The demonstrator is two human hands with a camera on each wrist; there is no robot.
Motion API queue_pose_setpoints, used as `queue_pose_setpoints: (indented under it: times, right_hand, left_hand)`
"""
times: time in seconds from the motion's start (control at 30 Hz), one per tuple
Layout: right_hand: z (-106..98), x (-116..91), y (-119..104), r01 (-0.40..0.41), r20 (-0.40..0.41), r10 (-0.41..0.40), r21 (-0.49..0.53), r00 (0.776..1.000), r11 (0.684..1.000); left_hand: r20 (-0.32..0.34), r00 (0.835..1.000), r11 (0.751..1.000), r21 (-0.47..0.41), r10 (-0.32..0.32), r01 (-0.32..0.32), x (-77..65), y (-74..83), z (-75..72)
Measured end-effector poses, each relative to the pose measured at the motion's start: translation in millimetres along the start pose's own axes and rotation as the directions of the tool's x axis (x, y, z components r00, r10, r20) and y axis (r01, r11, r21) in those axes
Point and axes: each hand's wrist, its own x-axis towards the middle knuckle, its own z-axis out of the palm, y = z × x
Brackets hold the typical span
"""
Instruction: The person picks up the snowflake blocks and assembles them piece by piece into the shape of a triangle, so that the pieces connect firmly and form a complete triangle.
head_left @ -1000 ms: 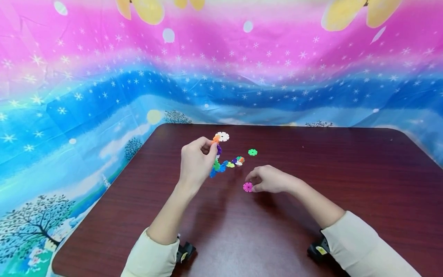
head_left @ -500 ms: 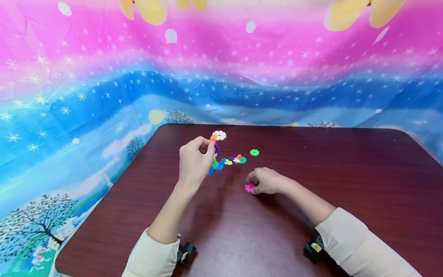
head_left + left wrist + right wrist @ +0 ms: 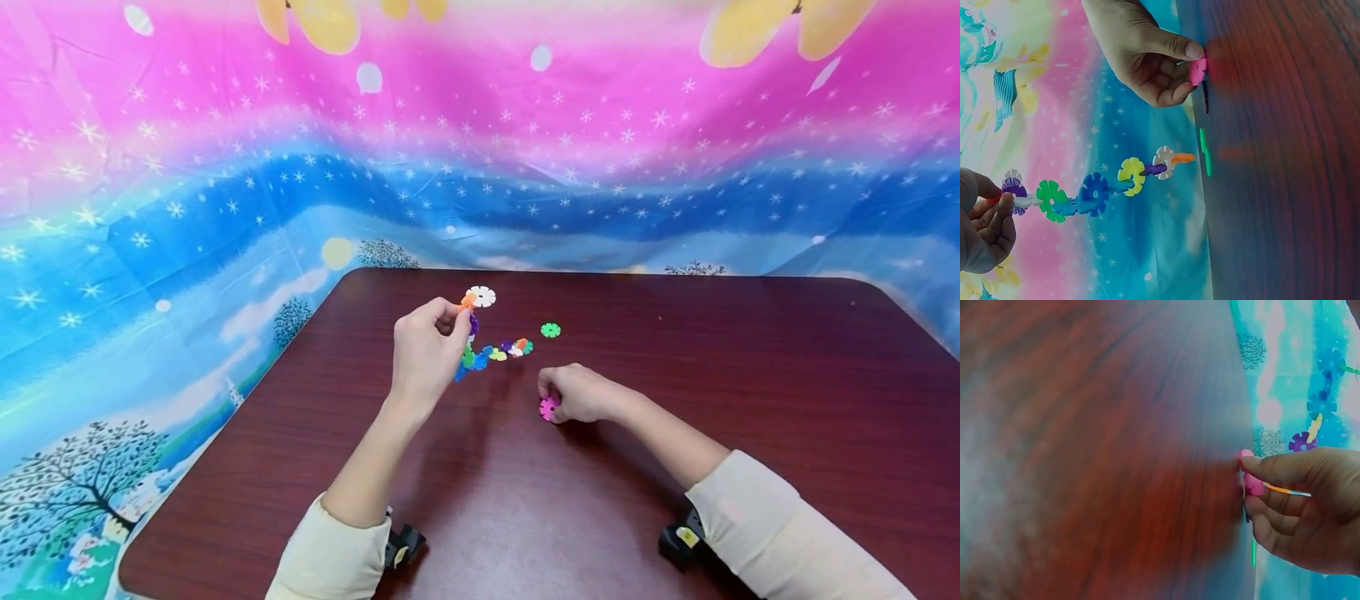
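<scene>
In the head view my left hand [image 3: 429,346] pinches the upper end of a chain of interlocked snowflake discs, at an orange disc [image 3: 468,302]. A white disc [image 3: 482,296] sticks out above the fingertips. Below the hand the chain runs through green, blue [image 3: 1094,194], yellow [image 3: 1131,176], purple and white discs to an orange one [image 3: 1182,158], hanging above the table in the left wrist view. My right hand [image 3: 581,393] pinches a pink snowflake disc [image 3: 549,408] between thumb and fingers, low over the table. The pink disc is apart from the chain.
A loose green disc [image 3: 551,331] lies on the dark red-brown table [image 3: 750,375], beyond the right hand. A printed cloth [image 3: 480,183] hangs behind and to the left of the table. Black wrist cameras [image 3: 405,546] sit below both sleeves.
My right hand has moved slightly to the right with the pink disc, which has turned a little in its fingers. The left hand and chain have barely shifted; the chain's lower end has swung slightly.
</scene>
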Motion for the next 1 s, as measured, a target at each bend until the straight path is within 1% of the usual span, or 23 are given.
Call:
queue_pose_setpoints:
  times: [0.23, 0.43, 0.57, 0.67, 0.8, 0.87, 1.0]
  right_hand:
    - [-4, -6, 6, 0.057, -0.067, -0.056, 0.01, 0.996, 0.998]
    - [-11, -14, 11, 0.056, -0.123, -0.044, 0.092, 0.991, 0.994]
    - [-15, -17, 12, 0.066, -0.204, -0.036, 0.139, 0.978, 0.988]
    - [-17, -18, 11, 0.079, -0.294, -0.026, 0.172, 0.955, 0.982]
    - [-22, -22, 6, 0.11, -0.424, 0.006, 0.249, 0.906, 0.962]
    - [-25, -26, 3, 0.132, -0.472, 0.028, 0.304, 0.881, 0.944]
    - [-33, -32, -1, 0.159, -0.516, 0.09, 0.419, 0.852, 0.894]
  left_hand:
    - [0.008, 1.0, 1.0, 0.0, 0.007, -0.007, -0.5, 0.9, 2.6]
    - [0.02, 1.0, 1.0, -0.004, 0.007, -0.007, -0.8, 0.7, 4.7]
    - [0.032, 0.999, 1.0, -0.009, 0.009, -0.009, -1.6, -0.2, 6.4]
    - [0.047, 0.999, 1.0, -0.022, 0.021, -0.02, -2.6, 0.4, 7.8]
    - [0.068, 0.997, 0.998, -0.047, 0.042, -0.039, -3.4, 1.9, 10.0]
    - [0.076, 0.996, 0.997, -0.062, 0.046, -0.041, -3.7, 1.9, 11.1]
    - [0.089, 0.995, 0.993, -0.111, 0.044, -0.034, -4.4, 1.0, 12.7]
